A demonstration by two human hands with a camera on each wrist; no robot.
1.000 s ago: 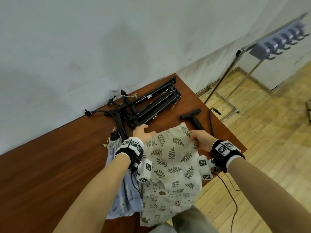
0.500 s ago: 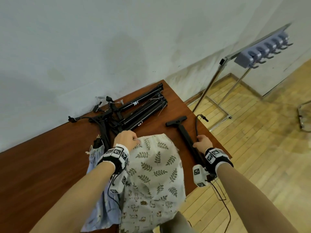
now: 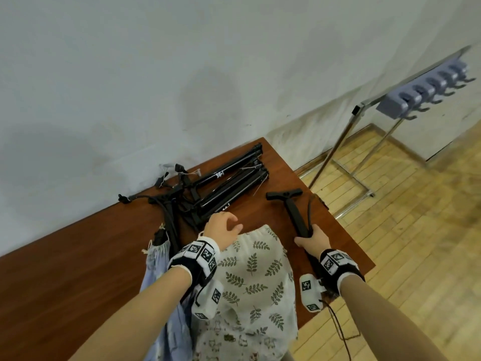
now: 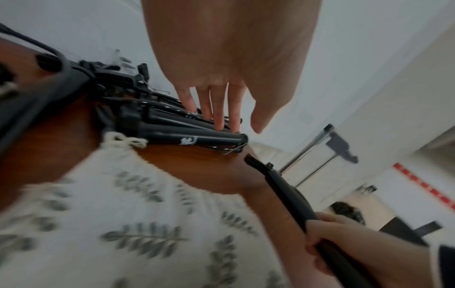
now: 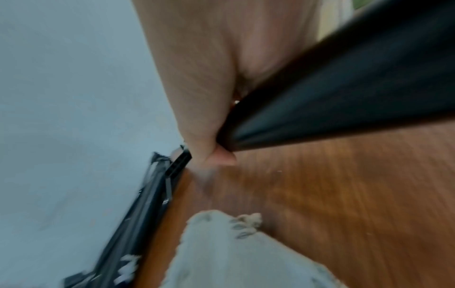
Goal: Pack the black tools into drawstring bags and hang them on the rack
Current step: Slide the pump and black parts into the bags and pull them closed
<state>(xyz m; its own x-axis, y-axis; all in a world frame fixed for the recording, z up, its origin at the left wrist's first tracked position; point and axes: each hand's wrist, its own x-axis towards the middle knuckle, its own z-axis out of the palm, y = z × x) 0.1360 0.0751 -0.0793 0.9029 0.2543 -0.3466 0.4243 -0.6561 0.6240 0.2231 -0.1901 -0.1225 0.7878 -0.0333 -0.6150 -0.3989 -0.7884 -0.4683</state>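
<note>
A leaf-print drawstring bag (image 3: 255,269) lies flat on the brown table (image 3: 78,269), its mouth toward the wall. My left hand (image 3: 223,227) hovers over that mouth with relaxed fingers (image 4: 221,109) and holds nothing, close to a pile of folded black stands (image 3: 229,186). My right hand (image 3: 309,238) grips the barrel of a black T-handled pump (image 3: 291,209) that lies to the right of the bag. In the right wrist view my thumb (image 5: 209,146) curls round the pump barrel (image 5: 344,87).
A pale blue bag (image 3: 156,259) with a black tool sticking out lies left of the leaf bag. A cat-print bag (image 3: 234,342) lies under it at the table's near edge. A metal rack with grey hooks (image 3: 429,92) stands on the wooden floor to the right.
My right hand left the bag's mouth, moved right and took hold of the pump barrel. My left hand let go of the bag's edge and lifted above it.
</note>
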